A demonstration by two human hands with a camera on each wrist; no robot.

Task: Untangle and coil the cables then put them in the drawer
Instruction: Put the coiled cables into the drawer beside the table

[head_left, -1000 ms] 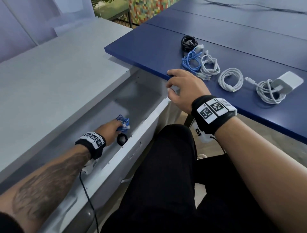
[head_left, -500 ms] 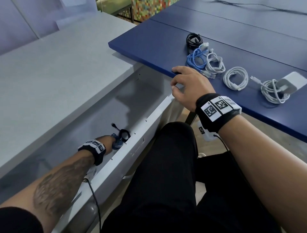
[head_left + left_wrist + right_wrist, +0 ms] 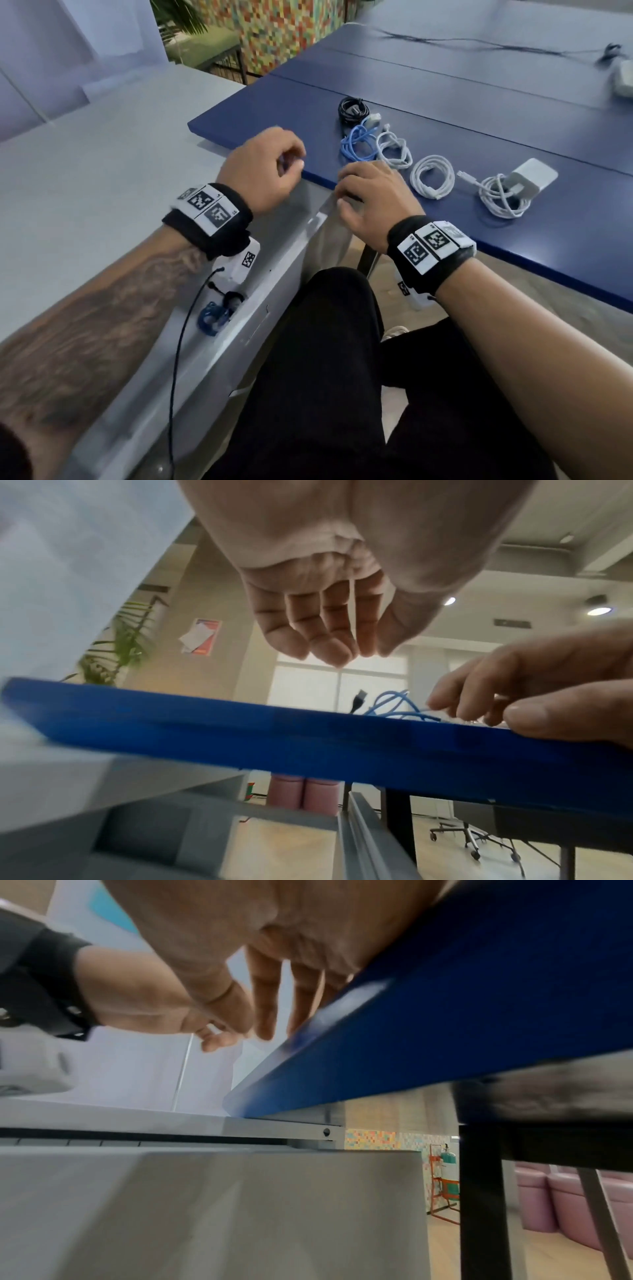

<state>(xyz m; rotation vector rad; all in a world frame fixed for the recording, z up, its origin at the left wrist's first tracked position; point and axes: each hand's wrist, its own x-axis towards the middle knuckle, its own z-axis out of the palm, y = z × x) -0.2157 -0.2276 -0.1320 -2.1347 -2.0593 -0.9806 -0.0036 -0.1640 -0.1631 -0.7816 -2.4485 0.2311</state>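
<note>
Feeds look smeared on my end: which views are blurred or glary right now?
Head view: mostly sharp, left hand slightly smeared, a pale sheen on the blue table edge. Left wrist view: table edge and drawer motion-blurred, bright window behind. Right wrist view: table underside blurred, right hand soft and shaded.

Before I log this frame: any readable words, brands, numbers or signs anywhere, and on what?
No legible text in any view.
Left wristband: black-and-white square marker codes and tiny print beside them, too small to read.
Right wristband: the same kind of marker codes, no words readable.
Left wrist camera: one small marker code, no words.
Wall poster: blurred, unreadable.
White charger: no marking visible.
</note>
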